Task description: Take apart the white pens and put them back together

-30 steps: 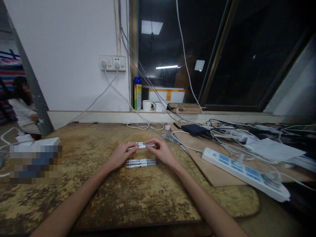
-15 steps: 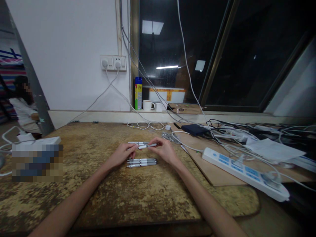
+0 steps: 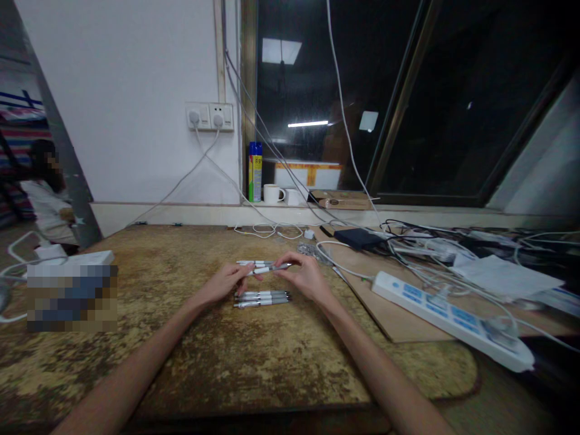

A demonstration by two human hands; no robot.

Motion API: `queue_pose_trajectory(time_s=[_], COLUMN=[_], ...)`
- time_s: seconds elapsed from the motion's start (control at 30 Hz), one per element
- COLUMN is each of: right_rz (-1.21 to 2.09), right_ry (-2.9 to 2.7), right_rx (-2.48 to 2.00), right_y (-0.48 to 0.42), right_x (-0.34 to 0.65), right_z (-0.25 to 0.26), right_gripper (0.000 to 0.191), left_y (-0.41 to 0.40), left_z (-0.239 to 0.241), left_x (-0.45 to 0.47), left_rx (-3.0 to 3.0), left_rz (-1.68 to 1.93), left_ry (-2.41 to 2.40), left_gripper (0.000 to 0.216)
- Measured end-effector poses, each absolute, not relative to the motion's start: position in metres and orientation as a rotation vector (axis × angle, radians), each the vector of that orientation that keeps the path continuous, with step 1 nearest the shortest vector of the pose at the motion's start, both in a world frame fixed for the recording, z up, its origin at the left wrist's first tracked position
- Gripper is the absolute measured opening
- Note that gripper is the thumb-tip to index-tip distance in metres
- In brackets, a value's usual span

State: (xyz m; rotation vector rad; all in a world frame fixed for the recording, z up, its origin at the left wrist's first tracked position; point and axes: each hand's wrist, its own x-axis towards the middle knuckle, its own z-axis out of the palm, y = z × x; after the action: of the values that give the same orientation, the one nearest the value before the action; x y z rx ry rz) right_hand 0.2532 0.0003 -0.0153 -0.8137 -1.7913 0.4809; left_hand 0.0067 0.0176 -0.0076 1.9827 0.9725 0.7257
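Here the left hand [image 3: 223,284] and right hand [image 3: 304,276] pinch one white pen [image 3: 267,269] between them, just above three more pens [image 3: 261,298]

Pen [image 3: 268,268] between both hands is tilted now, right end lifted off the surface, where 1 s ago it lay flat with the far pens [image 3: 254,263]. Right hand [image 3: 304,277] raised a bit; left hand [image 3: 225,283] pinches its left end.
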Motion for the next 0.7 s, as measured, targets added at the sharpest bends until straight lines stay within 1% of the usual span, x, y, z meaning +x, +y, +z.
queue_pose_trajectory(time_s=[0.13, 0.27, 0.37, 0.53, 0.7], right_rz=[0.556, 0.715, 0.718, 0.674, 0.727], right_ry=[-1.769, -1.646, -1.596, -1.597, -1.531], right_rx=[-0.776, -0.767, -0.793, -0.774, -0.769], right_y=[0.001, 0.004, 0.006, 0.008, 0.01], right_x=[0.252, 0.246, 0.244, 0.247, 0.25], right_z=[-0.016, -0.019, -0.021, -0.021, -0.019], right_gripper=[0.009, 0.016, 0.019, 0.02, 0.024], left_y=[0.023, 0.026, 0.026, 0.029, 0.028], left_z=[-0.014, -0.016, -0.015, -0.017, -0.015], left_x=[0.006, 0.006, 0.007, 0.006, 0.007], left_rx=[1.931, 1.946, 1.967, 1.914, 2.0], left_rz=[0.734, 0.807, 0.816, 0.864, 0.942], left_ry=[0.946, 0.894, 0.884, 0.915, 0.942], left_gripper=[0.062, 0.053, 0.049, 0.051, 0.047])
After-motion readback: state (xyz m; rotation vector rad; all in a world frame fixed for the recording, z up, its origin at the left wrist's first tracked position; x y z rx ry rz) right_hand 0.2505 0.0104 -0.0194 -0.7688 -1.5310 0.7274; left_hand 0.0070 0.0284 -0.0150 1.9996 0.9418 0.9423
